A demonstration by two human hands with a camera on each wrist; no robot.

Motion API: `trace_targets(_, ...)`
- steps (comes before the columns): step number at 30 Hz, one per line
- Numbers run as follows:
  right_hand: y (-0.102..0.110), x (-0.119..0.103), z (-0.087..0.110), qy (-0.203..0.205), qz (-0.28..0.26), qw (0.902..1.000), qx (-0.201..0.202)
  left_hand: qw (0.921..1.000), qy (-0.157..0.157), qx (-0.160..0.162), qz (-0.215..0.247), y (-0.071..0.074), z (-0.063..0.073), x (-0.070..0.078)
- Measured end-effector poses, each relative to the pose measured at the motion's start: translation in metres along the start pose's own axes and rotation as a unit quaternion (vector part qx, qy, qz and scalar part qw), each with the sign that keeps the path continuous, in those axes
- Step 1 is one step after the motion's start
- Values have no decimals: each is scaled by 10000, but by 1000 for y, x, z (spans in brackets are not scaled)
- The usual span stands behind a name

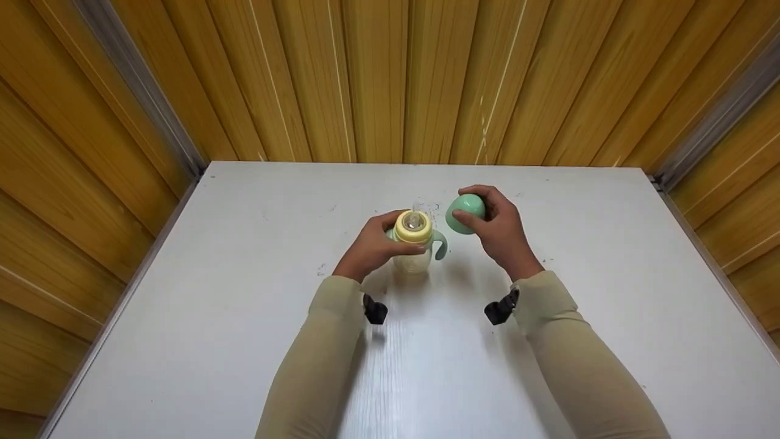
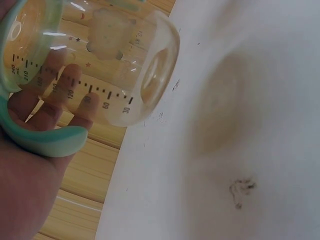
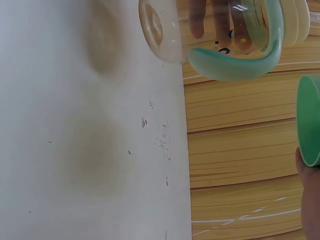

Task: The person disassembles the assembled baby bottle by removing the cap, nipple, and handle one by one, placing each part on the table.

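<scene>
My left hand (image 1: 378, 244) grips a clear baby bottle (image 2: 115, 55) round its upper part, beneath a pale yellow collar (image 1: 413, 225) with a clear nipple standing up from it. Green handles (image 2: 50, 140) curve out from the bottle's sides, and dark volume marks run along its wall. The bottle is held above the table, its shadow lying apart from its base. To the right, my right hand (image 1: 503, 228) holds a green domed cap (image 1: 466, 213) between thumb and fingers, apart from the bottle. In the right wrist view the cap's open rim (image 3: 306, 120) faces the bottle.
Beneath both hands spreads a white table (image 1: 244, 292) with small dark marks on its surface. Wood-patterned panels (image 1: 378, 79) rise behind its back edge and at both sides. A small black device (image 1: 376, 310) sits at the left wrist, another (image 1: 502, 308) at the right.
</scene>
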State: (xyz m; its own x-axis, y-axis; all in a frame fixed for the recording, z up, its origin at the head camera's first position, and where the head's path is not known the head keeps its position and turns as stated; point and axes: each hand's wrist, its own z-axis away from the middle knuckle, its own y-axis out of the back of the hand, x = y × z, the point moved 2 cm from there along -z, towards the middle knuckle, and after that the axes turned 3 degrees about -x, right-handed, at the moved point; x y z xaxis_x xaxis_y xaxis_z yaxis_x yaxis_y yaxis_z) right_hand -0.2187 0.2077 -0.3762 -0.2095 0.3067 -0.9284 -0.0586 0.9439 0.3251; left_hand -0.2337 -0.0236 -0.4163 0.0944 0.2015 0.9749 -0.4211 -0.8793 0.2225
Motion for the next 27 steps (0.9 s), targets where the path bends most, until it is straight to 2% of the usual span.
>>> trace_targets(19,4,13,1,-317,321,9989,-82,10000,35,29,-58,1,-1,0)
trace_targets(24,5,17,2,-437,296,9986,2,9999,111,21,-56,0,-1,-2)
trace_targets(27,5,20,3,-423,244,9988,81,10000,29,14,-2,-1,-1,-2)
